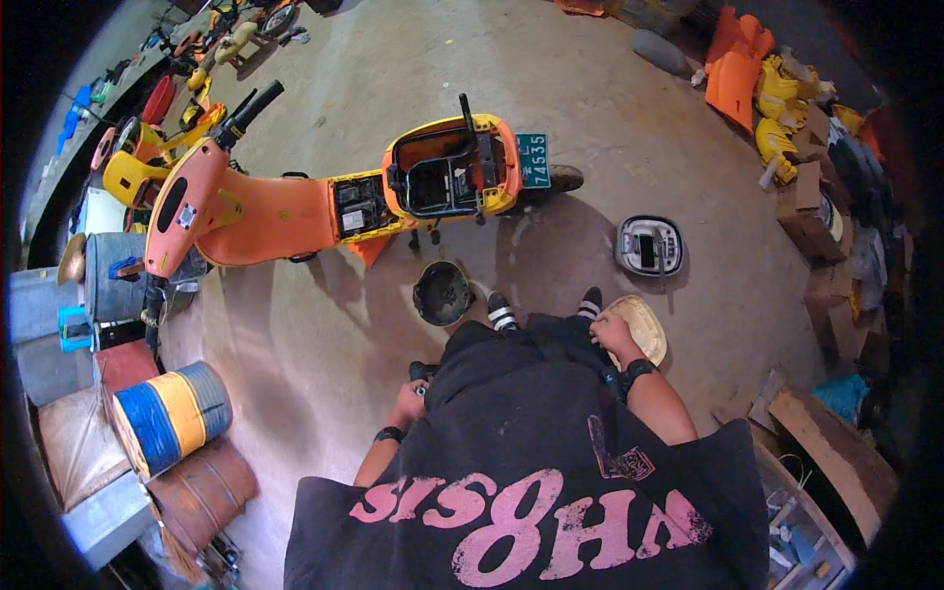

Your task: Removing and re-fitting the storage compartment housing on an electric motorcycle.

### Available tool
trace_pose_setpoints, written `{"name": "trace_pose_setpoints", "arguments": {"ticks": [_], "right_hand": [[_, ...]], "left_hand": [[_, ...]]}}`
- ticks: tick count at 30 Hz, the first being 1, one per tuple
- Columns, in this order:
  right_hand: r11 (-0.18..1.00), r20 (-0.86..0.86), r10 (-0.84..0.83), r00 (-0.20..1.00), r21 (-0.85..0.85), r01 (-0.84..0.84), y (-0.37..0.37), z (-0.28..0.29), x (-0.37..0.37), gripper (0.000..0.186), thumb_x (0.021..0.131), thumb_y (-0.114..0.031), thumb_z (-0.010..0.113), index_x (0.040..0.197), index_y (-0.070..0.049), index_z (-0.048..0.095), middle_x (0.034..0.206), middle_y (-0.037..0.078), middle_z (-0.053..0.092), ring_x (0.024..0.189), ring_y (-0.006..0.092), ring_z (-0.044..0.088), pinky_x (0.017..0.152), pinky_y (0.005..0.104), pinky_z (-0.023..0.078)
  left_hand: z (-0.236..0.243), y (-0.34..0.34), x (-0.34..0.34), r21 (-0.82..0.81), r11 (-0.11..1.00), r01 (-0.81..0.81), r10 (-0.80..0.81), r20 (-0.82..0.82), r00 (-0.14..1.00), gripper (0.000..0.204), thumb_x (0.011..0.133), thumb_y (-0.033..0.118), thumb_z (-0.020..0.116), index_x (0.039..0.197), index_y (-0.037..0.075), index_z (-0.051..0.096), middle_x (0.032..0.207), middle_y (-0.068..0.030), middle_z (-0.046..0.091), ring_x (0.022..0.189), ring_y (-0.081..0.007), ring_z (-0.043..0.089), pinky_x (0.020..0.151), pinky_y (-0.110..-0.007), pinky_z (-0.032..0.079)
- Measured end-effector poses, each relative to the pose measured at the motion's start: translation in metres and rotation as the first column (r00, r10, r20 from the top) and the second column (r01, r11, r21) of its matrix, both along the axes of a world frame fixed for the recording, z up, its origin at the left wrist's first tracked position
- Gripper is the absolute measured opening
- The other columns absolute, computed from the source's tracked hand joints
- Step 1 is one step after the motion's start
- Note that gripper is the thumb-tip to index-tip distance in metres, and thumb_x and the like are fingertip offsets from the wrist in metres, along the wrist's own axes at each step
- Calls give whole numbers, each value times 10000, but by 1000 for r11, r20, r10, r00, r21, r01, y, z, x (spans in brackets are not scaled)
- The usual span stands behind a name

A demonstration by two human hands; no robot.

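Observation:
Low beside my left thigh, my left hand (pixel 409 401) has its fingers curled around something dark, and a small black end (pixel 421 371) shows just beyond them. At my right knee is my right hand (pixel 616 337), its fingers bent and drawn together; whatever they may hold is hidden. Just behind that hand is a shallow beige, rounded piece (pixel 646 324), overlapped by it. Ahead of me stands an orange and yellow scooter (pixel 270 218) without a seat, its rear compartment (pixel 438 182) uncovered. A black bucket (pixel 442 295) sits on the floor between my feet and the scooter.
Right of the bucket lies a grey-and-black rounded part (pixel 650 245) with a long thin piece across it. At left are a blue-and-yellow drum (pixel 174 418) and a rusty drum (pixel 205 492). Orange panels (pixel 736 74), yellow parts (pixel 777 103) and cardboard boxes (pixel 814 216) line the right.

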State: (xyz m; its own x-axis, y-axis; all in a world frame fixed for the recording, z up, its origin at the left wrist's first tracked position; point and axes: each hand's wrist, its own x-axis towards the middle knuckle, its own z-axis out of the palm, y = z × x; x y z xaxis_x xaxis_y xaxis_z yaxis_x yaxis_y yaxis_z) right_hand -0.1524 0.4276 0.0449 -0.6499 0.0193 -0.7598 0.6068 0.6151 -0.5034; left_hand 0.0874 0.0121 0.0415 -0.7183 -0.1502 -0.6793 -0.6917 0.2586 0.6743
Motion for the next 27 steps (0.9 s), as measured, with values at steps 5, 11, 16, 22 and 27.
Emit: {"name": "trace_pose_setpoints", "arguments": {"ticks": [5,11,16,22,27], "right_hand": [[1000,-11,0,1000,-9,0,13,-7,2,293,747,-83,588,1013,39,581,773,125,652,616,180,639,534,290,490],[1000,21,22,1000,6,-23,6,-4,-1,335,758,-123,591,1050,40,595,792,131,664,623,189,640,625,312,513],[999,-7,32,999,-21,-32,2,-6,-5,252,748,-78,580,978,26,573,747,109,640,586,168,629,473,277,465],[999,-21,31,999,-22,-31,5,-6,-5,258,744,-88,582,978,22,573,752,103,643,591,167,630,474,280,467],[1000,1,27,1000,-2,-27,14,-8,-3,261,742,-92,581,977,21,574,755,105,643,593,168,632,471,278,464]], "left_hand": [[12,12,-6,26,999,-33,31,63,998,225,684,188,752,770,36,609,689,45,557,663,-62,474,598,-257,410],[-2,12,7,-51,998,-45,51,119,992,291,641,193,775,832,23,636,723,-9,615,699,-85,510,660,-288,445],[-20,7,17,26,999,-44,43,40,998,306,637,191,772,858,23,642,725,-29,625,716,-91,521,677,-289,448],[-18,16,11,-41,997,-69,72,83,994,313,636,214,774,851,31,637,741,-24,624,734,-86,517,681,-290,446],[-21,19,7,17,999,-45,44,59,997,298,651,221,773,827,30,626,738,-1,612,738,-79,512,678,-279,439]]}}
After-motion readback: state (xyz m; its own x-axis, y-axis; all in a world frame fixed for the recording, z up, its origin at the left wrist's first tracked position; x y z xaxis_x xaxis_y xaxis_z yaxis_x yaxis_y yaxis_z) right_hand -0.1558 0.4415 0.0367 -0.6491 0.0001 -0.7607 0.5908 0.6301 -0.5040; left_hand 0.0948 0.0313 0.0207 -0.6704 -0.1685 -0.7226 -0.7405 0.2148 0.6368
